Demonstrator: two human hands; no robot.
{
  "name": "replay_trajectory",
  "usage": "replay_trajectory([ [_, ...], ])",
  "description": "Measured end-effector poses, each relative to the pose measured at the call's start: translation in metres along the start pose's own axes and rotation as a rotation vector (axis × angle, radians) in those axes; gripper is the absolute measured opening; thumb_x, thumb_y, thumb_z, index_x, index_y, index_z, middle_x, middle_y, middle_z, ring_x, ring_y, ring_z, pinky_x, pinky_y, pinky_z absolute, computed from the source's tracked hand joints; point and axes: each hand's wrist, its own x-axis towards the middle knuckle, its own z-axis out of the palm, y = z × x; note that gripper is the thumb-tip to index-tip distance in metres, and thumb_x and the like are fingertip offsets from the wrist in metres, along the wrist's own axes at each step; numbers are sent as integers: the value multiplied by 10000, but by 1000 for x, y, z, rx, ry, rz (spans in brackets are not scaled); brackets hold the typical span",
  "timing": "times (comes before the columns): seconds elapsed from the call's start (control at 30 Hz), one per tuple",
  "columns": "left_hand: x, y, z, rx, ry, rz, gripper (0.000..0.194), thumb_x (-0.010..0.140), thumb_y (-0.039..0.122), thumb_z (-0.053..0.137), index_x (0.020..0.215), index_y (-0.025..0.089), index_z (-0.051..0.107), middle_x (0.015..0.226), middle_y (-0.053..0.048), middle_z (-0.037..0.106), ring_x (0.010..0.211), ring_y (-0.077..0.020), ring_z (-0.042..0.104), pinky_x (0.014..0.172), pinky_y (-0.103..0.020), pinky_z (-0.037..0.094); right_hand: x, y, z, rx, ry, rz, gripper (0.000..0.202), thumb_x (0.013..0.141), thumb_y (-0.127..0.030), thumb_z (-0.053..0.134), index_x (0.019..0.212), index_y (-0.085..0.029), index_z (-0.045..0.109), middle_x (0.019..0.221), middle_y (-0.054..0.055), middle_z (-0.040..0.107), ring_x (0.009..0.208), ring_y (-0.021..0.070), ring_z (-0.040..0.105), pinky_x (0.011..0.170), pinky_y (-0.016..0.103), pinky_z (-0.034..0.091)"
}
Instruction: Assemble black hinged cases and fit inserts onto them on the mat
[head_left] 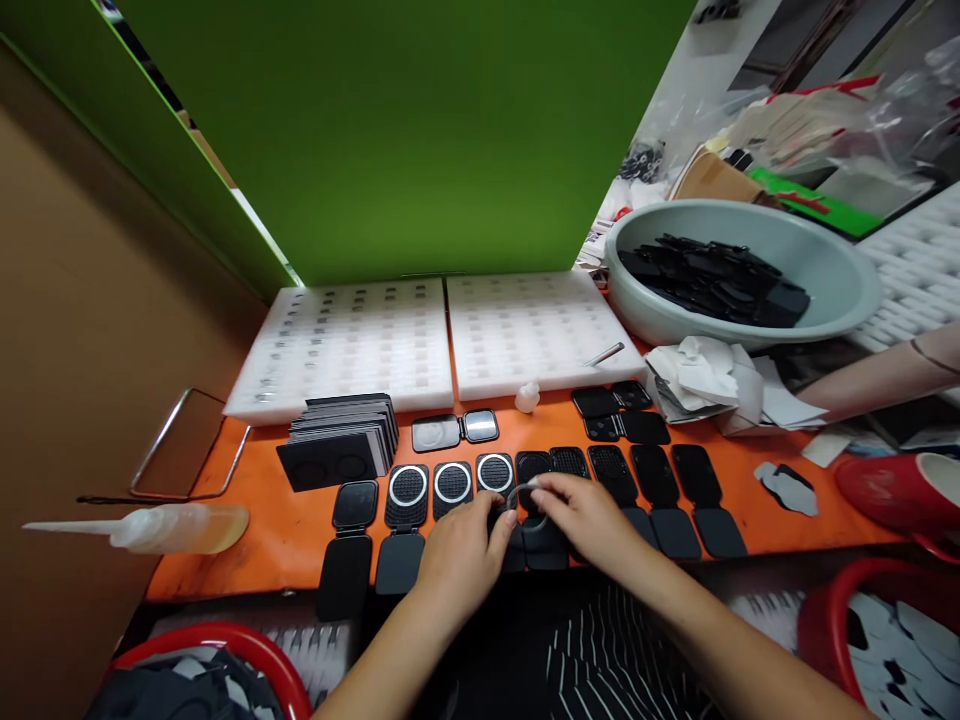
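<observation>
Over a row of black hinged folding cases, my left hand and my right hand are close together, fingers pinched. Between their fingertips is a thin pale ring, gripped from both sides. Beneath the hands lies a case whose dark lower flap is partly hidden by the fingers. Left of it, three cases carry a white ring on their ribbed upper half, one being the case with this white ring. To the right, several black cases show no white ring.
A stack of dark cards stands behind the row. White foam trays lie farther back, against a green panel. A squeeze bottle lies left. A grey basin of black parts and a red mug are right.
</observation>
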Motion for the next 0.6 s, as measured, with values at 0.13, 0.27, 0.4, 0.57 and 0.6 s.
replay_trajectory([
  [0.13,0,8,15,29,80,221,204,882,284,468,1017,211,601,1062,-63,666,977,-237,603,848,-383,476,19,8,-21,-136,111,30,214,852,-263,508,940,-197,691,993,63,704,919,208,638,823,301,450],
  [0.27,4,17,33,117,57,336,293,868,255,480,1139,196,575,1216,-61,601,1118,-253,527,987,-446,398,37,8,-19,-291,55,10,232,872,-218,480,917,-166,702,981,84,706,914,209,639,816,285,446],
  [0.4,10,20,41,185,0,311,350,872,255,476,1209,185,534,1209,-63,598,1123,-243,521,1029,-474,354,47,12,-11,-427,4,9,246,889,-223,464,928,-160,699,959,86,705,901,210,634,801,274,434],
  [0.57,13,17,41,226,7,296,344,880,300,481,1204,201,538,1300,-56,539,1246,-257,423,1064,-499,300,51,17,-8,-536,-8,-47,261,892,-233,457,907,-162,707,900,91,678,875,209,612,795,278,425],
  [0.6,14,17,42,226,7,294,335,880,309,485,1193,205,545,1315,-51,530,1264,-260,404,1069,-506,288,52,18,-8,-552,1,-61,261,889,-231,458,909,-159,708,895,96,666,871,211,605,797,285,426],
])
